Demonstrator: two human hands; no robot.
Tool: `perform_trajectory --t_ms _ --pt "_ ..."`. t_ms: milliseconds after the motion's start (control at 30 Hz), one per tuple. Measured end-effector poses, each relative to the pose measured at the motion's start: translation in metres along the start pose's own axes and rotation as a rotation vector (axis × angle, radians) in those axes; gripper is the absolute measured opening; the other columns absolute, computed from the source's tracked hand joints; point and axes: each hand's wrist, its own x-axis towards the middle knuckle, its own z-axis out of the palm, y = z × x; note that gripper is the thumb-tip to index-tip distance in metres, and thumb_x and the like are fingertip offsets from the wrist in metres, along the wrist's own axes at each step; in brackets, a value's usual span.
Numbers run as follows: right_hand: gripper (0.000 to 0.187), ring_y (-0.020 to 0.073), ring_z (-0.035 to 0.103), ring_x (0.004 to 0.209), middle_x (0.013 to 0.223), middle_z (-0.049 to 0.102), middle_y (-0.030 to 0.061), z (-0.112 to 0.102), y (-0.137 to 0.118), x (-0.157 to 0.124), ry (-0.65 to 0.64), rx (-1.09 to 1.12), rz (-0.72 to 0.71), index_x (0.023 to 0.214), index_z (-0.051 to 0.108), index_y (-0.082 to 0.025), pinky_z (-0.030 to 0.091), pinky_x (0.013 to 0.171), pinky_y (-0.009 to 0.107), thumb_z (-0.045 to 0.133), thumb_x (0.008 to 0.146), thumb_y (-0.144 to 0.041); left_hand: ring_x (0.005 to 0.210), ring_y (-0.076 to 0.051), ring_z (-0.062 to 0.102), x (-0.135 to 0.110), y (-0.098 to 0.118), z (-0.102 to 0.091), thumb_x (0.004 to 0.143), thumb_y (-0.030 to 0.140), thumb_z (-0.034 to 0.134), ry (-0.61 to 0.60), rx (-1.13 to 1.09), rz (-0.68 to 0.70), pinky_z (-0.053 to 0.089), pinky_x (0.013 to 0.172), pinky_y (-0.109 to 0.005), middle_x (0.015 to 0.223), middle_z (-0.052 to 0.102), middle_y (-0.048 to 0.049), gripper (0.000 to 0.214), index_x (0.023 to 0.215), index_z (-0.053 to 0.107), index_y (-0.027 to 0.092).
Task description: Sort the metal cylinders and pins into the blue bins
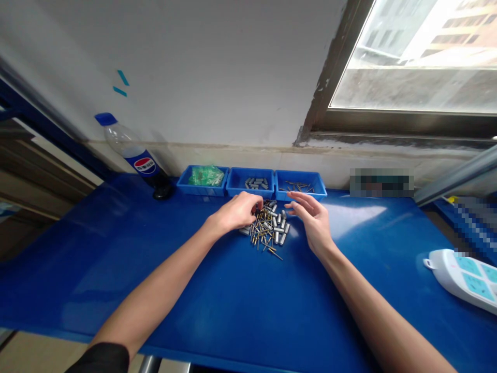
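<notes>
A mixed pile of thin brass-coloured pins [254, 237] and short silver metal cylinders [282, 239] lies on the blue table [217, 305]. My left hand [241, 210] is at the pile's upper left, its fingers curled down onto the pieces. Whatever sits between those fingertips is hidden. To the right of the pile, my right hand [312, 220] hovers with fingers apart and nothing visible in them. Behind the pile stand three blue bins: the left bin [186, 187] holds a green plastic bag [205, 176], the middle bin [248, 192] silver cylinders, the right bin [320, 192] thin pins.
A cola bottle [143, 163] with a blue cap stands at the back left, beside the wall. At the right edge lies a white power strip [466, 277]. The wall [233, 77] and a window [411, 88] close off the back.
</notes>
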Motion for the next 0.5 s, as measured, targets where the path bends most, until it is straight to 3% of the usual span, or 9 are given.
perform_trajectory --t_ms 500 --pt "0.024 0.0206 0.074 0.086 0.117 0.078 0.0082 -0.0005 0.0029 0.0001 -0.016 0.027 0.019 0.107 0.077 -0.024 0.056 0.076 0.036 0.076 0.088 -0.037 0.069 -0.017 0.065 0.0015 -0.0008 0.0073 0.065 0.002 0.063 0.072 -0.026 -0.031 0.044 0.059 -0.025 0.08 0.071 -0.0037 0.036 0.097 0.072 0.015"
